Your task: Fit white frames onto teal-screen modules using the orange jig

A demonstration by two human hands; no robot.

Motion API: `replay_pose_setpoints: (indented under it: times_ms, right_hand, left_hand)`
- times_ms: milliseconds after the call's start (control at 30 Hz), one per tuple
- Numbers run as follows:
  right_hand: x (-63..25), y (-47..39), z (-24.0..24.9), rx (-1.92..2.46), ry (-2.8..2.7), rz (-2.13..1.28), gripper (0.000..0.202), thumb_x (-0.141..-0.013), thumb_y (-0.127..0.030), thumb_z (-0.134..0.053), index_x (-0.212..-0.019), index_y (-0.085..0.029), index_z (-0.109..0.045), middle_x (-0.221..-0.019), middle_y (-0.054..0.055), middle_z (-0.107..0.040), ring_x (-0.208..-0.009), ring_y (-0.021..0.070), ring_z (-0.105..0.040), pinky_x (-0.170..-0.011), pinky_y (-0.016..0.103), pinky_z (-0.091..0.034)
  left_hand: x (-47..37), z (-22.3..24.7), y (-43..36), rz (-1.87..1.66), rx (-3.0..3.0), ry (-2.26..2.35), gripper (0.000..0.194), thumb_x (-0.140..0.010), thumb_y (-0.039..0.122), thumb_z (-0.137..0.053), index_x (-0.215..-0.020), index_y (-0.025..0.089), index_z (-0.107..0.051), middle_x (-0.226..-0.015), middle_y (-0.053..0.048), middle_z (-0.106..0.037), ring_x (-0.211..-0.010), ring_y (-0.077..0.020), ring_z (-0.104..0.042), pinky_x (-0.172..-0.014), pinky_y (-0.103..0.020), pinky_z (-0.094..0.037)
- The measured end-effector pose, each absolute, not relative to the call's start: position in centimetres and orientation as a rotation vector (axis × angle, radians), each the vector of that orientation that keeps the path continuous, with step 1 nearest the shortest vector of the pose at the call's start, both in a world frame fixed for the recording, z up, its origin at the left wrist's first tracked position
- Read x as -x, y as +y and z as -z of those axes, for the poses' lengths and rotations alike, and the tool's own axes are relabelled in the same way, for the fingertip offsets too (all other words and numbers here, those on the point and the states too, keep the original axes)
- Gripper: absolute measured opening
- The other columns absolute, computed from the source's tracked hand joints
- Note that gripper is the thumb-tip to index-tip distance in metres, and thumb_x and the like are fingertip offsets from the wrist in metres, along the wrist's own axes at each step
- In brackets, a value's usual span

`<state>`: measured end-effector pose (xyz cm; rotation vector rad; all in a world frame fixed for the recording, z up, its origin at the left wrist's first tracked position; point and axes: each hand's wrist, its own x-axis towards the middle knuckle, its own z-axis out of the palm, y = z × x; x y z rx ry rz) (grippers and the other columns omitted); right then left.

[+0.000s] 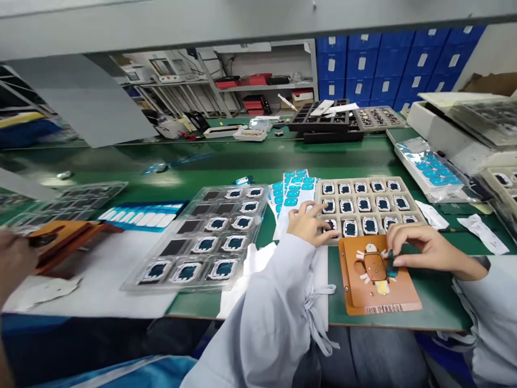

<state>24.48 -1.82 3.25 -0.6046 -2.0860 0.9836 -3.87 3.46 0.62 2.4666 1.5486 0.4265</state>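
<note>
My left hand (309,223) reaches over the left edge of a beige tray (340,215) that holds rows of dark square parts with white frames. Its fingers are apart, and the fingertips touch a part in the front left pocket. Pinched between the thumb and fingers of my right hand (424,248) is a small dark green piece (391,265), upright at the right side of the recess in an orange-brown fixture plate (355,285). The plate lies at the table's front edge, before the beige tray.
Left of my arm lies a clear plastic tray (169,264) with similar parts. Blue-and-white sticker sheets (293,191) are behind my left hand. Another person's hand (16,264) is at a brown fixture (76,242) far left. White wipes (482,233) lie at the right.
</note>
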Motion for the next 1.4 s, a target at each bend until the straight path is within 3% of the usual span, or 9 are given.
replay_pose_setpoints:
  times_ms: [133, 233, 500, 700, 1000, 1133, 1267, 1400]
  right_hand:
    - [-23.4, -2.6, -2.7, 0.651, -2.167, -0.889, 0.012, -0.091, -0.023, -0.069, -0.082, -0.019, -0.063, -0.080, 0.003, -0.067, -0.077, 0.0147, -0.062, -0.072, 0.031, -0.049]
    - [-22.8, -2.8, -2.7, 0.697, -2.172, -0.809, 0.007, -0.093, -0.020, -0.065, -0.086, -0.019, -0.062, -0.085, 0.003, -0.067, -0.079, 0.0150, -0.060, -0.075, 0.032, -0.047]
    - [-21.4, -3.9, -2.9, 0.862, -2.279, -0.669, 0.007, -0.092, -0.014, -0.057, -0.087, -0.019, -0.059, -0.080, 0.003, -0.061, -0.076, 0.0172, -0.052, -0.065, 0.027, -0.041]
    - [-21.7, -3.7, -3.1, 0.917, -2.134, -0.763, 0.007, -0.093, -0.021, -0.059, -0.097, -0.021, -0.053, -0.090, 0.002, -0.059, -0.078, 0.0150, -0.057, -0.068, 0.025, -0.047]
    - [-21.9, -3.9, -2.6, 0.875, -2.089, -0.741, 0.019, -0.089, -0.021, -0.063, -0.091, -0.023, -0.044, -0.081, -0.001, -0.053, -0.068, 0.0129, -0.053, -0.059, 0.024, -0.043]
    - [-21.7, -3.9, -3.0, 0.932, -2.148, -0.853, 0.013, -0.089, -0.023, -0.063, -0.096, -0.021, -0.053, -0.088, 0.002, -0.060, -0.078, 0.0155, -0.058, -0.069, 0.027, -0.047]
    - [-21.7, -3.9, -3.4, 0.910, -2.260, -0.770, 0.006, -0.092, -0.024, -0.062, -0.097, -0.020, -0.061, -0.086, 0.003, -0.062, -0.080, 0.0176, -0.055, -0.071, 0.029, -0.042]
    - [-21.9, -3.9, -3.6, 0.848, -2.359, -0.763, 0.015, -0.096, -0.030, -0.061, -0.106, -0.020, -0.065, -0.086, 0.004, -0.062, -0.081, 0.0191, -0.052, -0.073, 0.031, -0.038]
  left_hand:
    - [4.2, -0.4, 3.4, -0.313, -2.542, 1.385, 0.016, -0.082, 0.044, -0.073, -0.080, 0.029, -0.079, -0.146, -0.002, -0.055, -0.138, -0.0382, -0.033, -0.103, -0.065, -0.029]
    - [4.4, -0.3, 3.5, -0.267, -2.536, 1.365, 0.017, -0.078, 0.042, -0.077, -0.079, 0.026, -0.077, -0.142, -0.004, -0.059, -0.135, -0.0377, -0.037, -0.100, -0.063, -0.032]
    - [3.9, -1.1, 3.5, -0.156, -2.437, 1.407, 0.020, -0.075, 0.034, -0.081, -0.079, 0.020, -0.068, -0.136, -0.006, -0.063, -0.128, -0.0343, -0.045, -0.098, -0.059, -0.035]
    - [4.4, 0.0, 3.8, -0.262, -2.536, 1.333, 0.023, -0.083, 0.040, -0.073, -0.099, 0.024, -0.072, -0.126, -0.008, -0.068, -0.121, -0.0325, -0.051, -0.097, -0.057, -0.035]
    - [5.8, 1.7, 4.7, -0.504, -2.692, 1.270, 0.028, -0.085, 0.043, -0.071, -0.105, 0.025, -0.068, -0.124, -0.008, -0.069, -0.111, -0.0285, -0.062, -0.086, -0.045, -0.045]
    - [6.0, 2.0, 4.9, -0.655, -2.732, 1.239, 0.025, -0.084, 0.042, -0.070, -0.098, 0.022, -0.066, -0.119, -0.008, -0.071, -0.107, -0.0275, -0.067, -0.084, -0.043, -0.050]
    - [6.0, 1.7, 4.8, -0.752, -2.753, 1.255, 0.029, -0.084, 0.044, -0.070, -0.100, 0.021, -0.064, -0.109, -0.009, -0.075, -0.096, -0.0255, -0.071, -0.081, -0.041, -0.053]
    - [5.5, 0.9, 3.8, -0.896, -2.717, 1.293, 0.035, -0.084, 0.049, -0.068, -0.104, 0.021, -0.061, -0.092, -0.005, -0.076, -0.081, -0.0219, -0.072, -0.075, -0.036, -0.054]
